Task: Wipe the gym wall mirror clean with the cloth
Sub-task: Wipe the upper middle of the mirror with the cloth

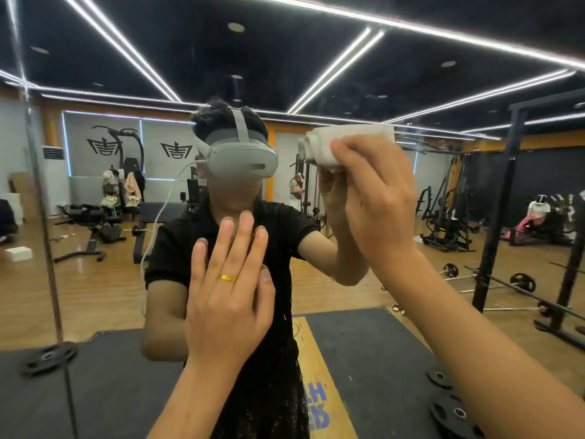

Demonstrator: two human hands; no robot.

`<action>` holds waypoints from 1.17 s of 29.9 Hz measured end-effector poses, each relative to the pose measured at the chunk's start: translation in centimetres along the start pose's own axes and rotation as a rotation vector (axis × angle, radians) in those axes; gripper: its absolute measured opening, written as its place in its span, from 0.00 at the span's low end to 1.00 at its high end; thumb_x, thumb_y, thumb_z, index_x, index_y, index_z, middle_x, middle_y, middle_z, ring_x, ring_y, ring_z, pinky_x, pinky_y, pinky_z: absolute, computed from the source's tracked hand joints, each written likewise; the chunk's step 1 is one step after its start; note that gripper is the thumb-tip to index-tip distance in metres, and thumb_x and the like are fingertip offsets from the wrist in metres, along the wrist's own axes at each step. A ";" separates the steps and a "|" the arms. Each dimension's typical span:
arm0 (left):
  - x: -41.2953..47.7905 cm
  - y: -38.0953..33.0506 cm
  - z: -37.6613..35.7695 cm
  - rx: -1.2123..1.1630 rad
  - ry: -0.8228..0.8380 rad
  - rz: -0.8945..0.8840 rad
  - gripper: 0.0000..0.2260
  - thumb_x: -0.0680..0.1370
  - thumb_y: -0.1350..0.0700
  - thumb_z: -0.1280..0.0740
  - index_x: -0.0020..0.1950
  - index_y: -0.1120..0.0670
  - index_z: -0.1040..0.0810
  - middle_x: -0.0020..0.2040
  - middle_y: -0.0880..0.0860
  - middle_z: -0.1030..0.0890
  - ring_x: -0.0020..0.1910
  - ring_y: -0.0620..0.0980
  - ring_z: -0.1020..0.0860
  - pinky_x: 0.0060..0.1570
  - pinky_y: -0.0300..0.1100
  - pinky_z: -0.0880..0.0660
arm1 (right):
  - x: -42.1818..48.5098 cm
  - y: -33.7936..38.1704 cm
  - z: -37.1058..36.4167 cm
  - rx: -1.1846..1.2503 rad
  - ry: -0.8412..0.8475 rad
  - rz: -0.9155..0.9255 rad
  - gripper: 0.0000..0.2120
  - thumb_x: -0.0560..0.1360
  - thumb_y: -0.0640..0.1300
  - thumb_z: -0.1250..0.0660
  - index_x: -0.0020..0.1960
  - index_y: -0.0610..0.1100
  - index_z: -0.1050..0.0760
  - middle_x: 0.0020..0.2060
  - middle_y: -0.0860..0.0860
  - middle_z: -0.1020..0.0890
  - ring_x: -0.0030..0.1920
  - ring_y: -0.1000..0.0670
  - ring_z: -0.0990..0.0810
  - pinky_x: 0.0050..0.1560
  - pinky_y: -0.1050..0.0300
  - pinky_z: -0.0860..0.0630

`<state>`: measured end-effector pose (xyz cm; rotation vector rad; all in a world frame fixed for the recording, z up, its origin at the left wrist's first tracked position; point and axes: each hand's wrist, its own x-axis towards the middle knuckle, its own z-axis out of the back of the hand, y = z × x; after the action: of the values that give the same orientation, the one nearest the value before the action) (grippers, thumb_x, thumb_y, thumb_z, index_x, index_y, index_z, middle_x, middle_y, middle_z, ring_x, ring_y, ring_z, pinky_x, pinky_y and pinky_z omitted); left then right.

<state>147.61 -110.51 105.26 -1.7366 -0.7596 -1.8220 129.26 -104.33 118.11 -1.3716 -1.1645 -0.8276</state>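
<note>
The wall mirror (364,74) fills the whole view and reflects me and the gym behind. My right hand (376,198) is raised at upper right and grips a folded white cloth (351,137), which is pressed against the glass at about head height. My left hand (231,293), with a gold ring on one finger, lies flat on the mirror at chest height with its fingers straight and spread. It holds nothing. Small specks show on the glass around my reflected torso.
Black weight plates (452,407) lie at the lower right near the mirror's foot, and another plate (50,356) at lower left. A vertical mirror seam (44,232) runs down the left. The reflection shows a squat rack (506,191), barbells, benches and other people.
</note>
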 end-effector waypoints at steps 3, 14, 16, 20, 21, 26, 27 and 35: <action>0.0 0.0 0.0 -0.005 0.007 0.002 0.20 0.83 0.58 0.38 0.75 0.59 0.27 0.78 0.58 0.31 0.80 0.55 0.37 0.80 0.57 0.45 | -1.2 -0.1 0.2 0.012 0.015 -0.014 0.18 0.87 0.45 0.42 0.61 0.34 0.19 0.59 0.38 0.18 0.63 0.38 0.20 0.61 0.39 0.21; 0.1 0.1 0.1 -0.004 0.010 -0.005 0.20 0.83 0.57 0.39 0.75 0.59 0.27 0.77 0.59 0.31 0.80 0.56 0.37 0.80 0.57 0.45 | -1.9 -0.3 0.0 -0.003 0.227 -0.050 0.20 0.88 0.47 0.46 0.77 0.48 0.30 0.78 0.41 0.34 0.80 0.39 0.39 0.80 0.36 0.43; 0.1 0.1 0.1 -0.002 0.010 -0.005 0.20 0.83 0.57 0.39 0.75 0.59 0.27 0.77 0.59 0.31 0.80 0.56 0.38 0.80 0.57 0.45 | -1.9 -1.0 -0.5 0.006 0.196 -0.035 0.19 0.89 0.48 0.50 0.77 0.50 0.31 0.77 0.44 0.32 0.79 0.39 0.36 0.77 0.35 0.36; 0.1 -0.1 -0.1 -0.006 -0.002 0.004 0.20 0.82 0.57 0.39 0.75 0.59 0.27 0.77 0.59 0.31 0.80 0.56 0.38 0.80 0.57 0.44 | -0.6 -1.8 0.0 0.018 0.133 0.008 0.20 0.89 0.48 0.49 0.71 0.43 0.23 0.69 0.42 0.22 0.72 0.39 0.26 0.67 0.37 0.23; 0.1 -0.2 -0.1 -0.008 -0.005 0.007 0.20 0.82 0.58 0.39 0.75 0.59 0.27 0.77 0.59 0.31 0.80 0.55 0.38 0.80 0.58 0.44 | 0.1 -1.7 0.4 0.021 0.113 0.012 0.20 0.88 0.48 0.48 0.69 0.40 0.22 0.67 0.41 0.20 0.68 0.39 0.22 0.62 0.40 0.20; 0.1 -0.1 0.0 -0.006 0.002 0.001 0.21 0.82 0.58 0.38 0.74 0.59 0.26 0.77 0.58 0.30 0.80 0.56 0.37 0.80 0.57 0.44 | 3.7 -1.8 0.3 -0.020 0.036 -0.034 0.26 0.88 0.51 0.50 0.67 0.35 0.21 0.63 0.38 0.18 0.61 0.39 0.17 0.56 0.45 0.16; 0.1 -0.1 0.0 -0.005 0.005 0.002 0.21 0.82 0.58 0.38 0.75 0.59 0.26 0.77 0.58 0.30 0.80 0.56 0.37 0.80 0.58 0.44 | 3.6 -1.5 0.3 -0.012 0.026 -0.055 0.26 0.88 0.51 0.50 0.66 0.36 0.21 0.63 0.39 0.18 0.61 0.40 0.17 0.58 0.47 0.17; 0.0 -0.2 0.0 0.015 -0.003 -0.001 0.21 0.82 0.58 0.38 0.75 0.59 0.26 0.77 0.58 0.30 0.80 0.56 0.37 0.79 0.59 0.42 | -0.7 -0.3 0.1 0.030 0.109 0.148 0.18 0.77 0.33 0.27 0.66 0.36 0.21 0.64 0.41 0.18 0.69 0.41 0.23 0.62 0.42 0.19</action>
<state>147.47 -110.44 105.25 -1.7305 -0.7739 -1.8096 128.72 -104.37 117.48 -1.3529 -0.9756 -0.7664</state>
